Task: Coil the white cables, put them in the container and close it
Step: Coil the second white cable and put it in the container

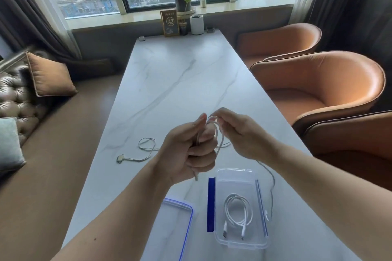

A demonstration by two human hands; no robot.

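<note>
My left hand (pixel 191 148) is fisted around a white cable (pixel 220 135) held above the table, one plug end poking out below the fist. My right hand (pixel 239 133) pinches a loop of the same cable at the top. The cable's loose tail (pixel 272 182) trails down the right side of the clear container (pixel 235 174). A coiled white cable (pixel 237 212) lies inside that open container, which has blue clips. Its clear lid with a blue rim (pixel 188 212) lies flat to the left. Another white cable with a flat connector (pixel 144 148) lies on the table, left of my hands.
The white marble table (pixel 180 82) runs toward the window. At its far end stand a framed A2 sign (pixel 169 23), a white cup (pixel 196 24) and a small plant. Orange armchairs (pixel 318 91) line the right side; a brown sofa with cushions (pixel 46 74) is on the left.
</note>
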